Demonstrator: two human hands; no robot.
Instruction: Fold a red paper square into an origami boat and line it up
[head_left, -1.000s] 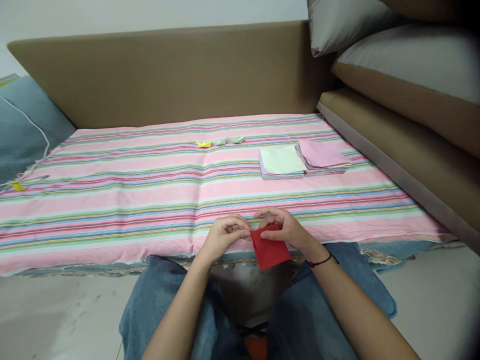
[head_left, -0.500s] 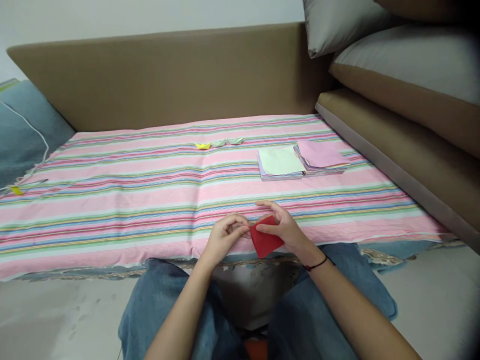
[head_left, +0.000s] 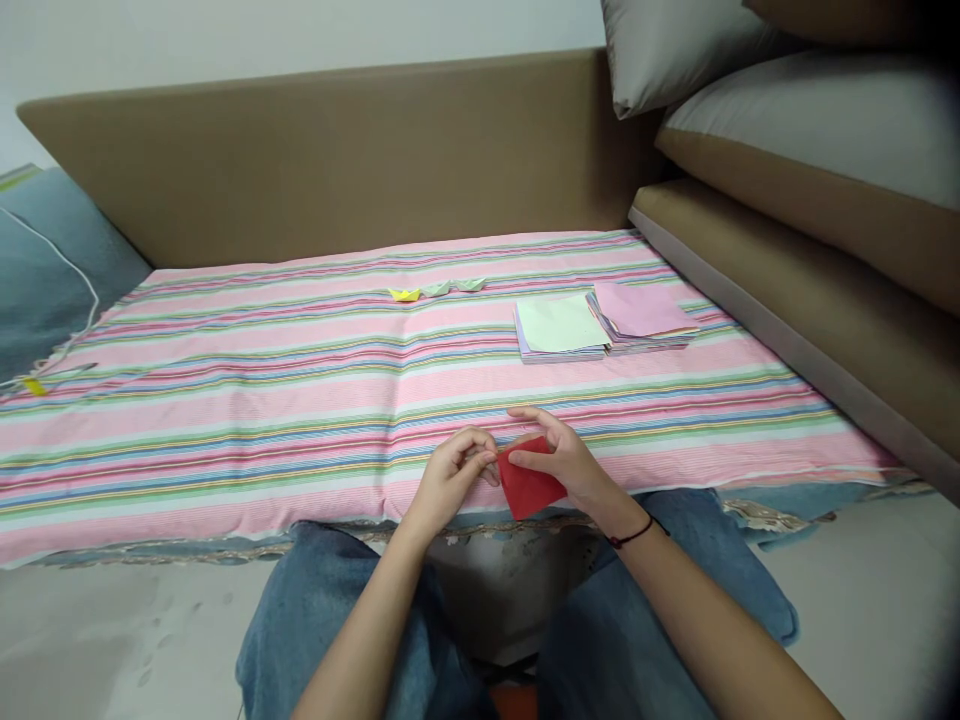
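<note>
A small folded piece of red paper (head_left: 531,487) is held over the front edge of the striped cloth. My right hand (head_left: 574,467) grips it from the right, thumb on the near face and the other fingers behind, the index finger stretched out. On the other side, my left hand (head_left: 459,468) is closed in a pinch at the paper's upper left corner, thumb against fingertips. Farther back, a yellow paper boat (head_left: 405,295) stands in a row with two pale green paper boats (head_left: 437,289).
Two stacks of coloured paper lie right of centre, one topped by a pale green sheet (head_left: 562,322), the other by a pink sheet (head_left: 643,308). Cushions (head_left: 810,140) are piled along the right side. A brown backrest (head_left: 360,165) closes the rear. A white cable (head_left: 71,262) hangs at left.
Both hands keep hold of the red paper in nearly the same place. The paper's left edge looks slightly shifted near the left fingertips. The view has moved very slightly.
</note>
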